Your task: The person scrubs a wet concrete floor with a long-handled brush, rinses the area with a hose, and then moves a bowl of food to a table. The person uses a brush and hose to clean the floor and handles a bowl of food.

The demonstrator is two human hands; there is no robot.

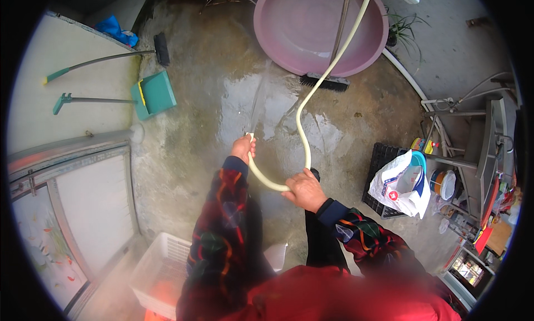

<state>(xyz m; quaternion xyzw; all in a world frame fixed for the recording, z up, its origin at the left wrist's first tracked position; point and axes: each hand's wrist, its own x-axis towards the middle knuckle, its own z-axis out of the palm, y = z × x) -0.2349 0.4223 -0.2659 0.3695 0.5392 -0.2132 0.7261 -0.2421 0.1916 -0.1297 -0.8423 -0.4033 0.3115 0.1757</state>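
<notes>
My left hand (243, 149) is closed around the end of a cream ribbed hose (301, 125), just below its pale fitting. A stream of water leaves this end and runs forward onto the wet concrete floor (187, 125). Further along the hose, my right hand (306, 190) grips it, and a loop hangs between both hands. From the right hand the hose runs up over a large pink basin (267, 37) and out at the top edge. A push broom (325, 81) with black bristles stands at the basin's near rim, its handle reaching across the basin.
At left, a broom (161, 50) and a green dustpan (164, 94) lean by the wall. A white plastic basket (160, 258) sits near my left leg. Right of me are a black crate (373, 183), a white sack (386, 191), a bucket (447, 184) and a metal-framed sink stand (454, 160).
</notes>
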